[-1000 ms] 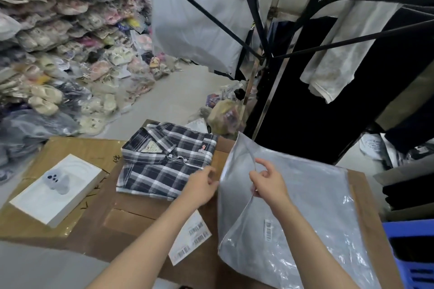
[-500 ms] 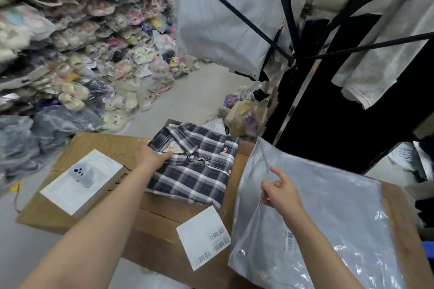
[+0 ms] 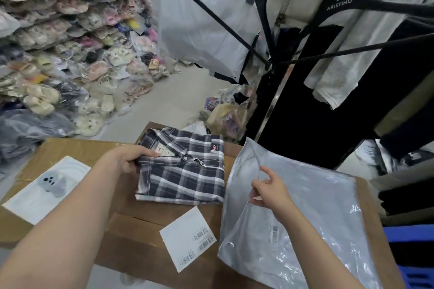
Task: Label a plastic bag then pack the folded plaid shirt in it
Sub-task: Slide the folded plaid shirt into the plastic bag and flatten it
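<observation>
A folded navy-and-white plaid shirt point(image 3: 185, 169) lies on the cardboard boxes point(image 3: 131, 225) in the middle. My left hand point(image 3: 128, 156) grips its left edge near the collar, thumb on top. To the right lies a grey plastic bag point(image 3: 312, 213) with a small barcode sticker on its front. My right hand point(image 3: 270, 191) pinches the upper layer of the bag's mouth and holds it raised. A white label sheet point(image 3: 187, 237) with barcodes lies on the cardboard in front of the shirt.
A white flat box point(image 3: 30, 197) with a small grey object on it sits at the left. Bagged slippers are piled along the left wall. Hangers and clothes hang above and to the right. A blue crate point(image 3: 413, 263) stands at the lower right.
My left hand left the bag's mouth, went to the shirt's collar side and closed on its left edge. My right hand kept hold of the bag's upper layer.
</observation>
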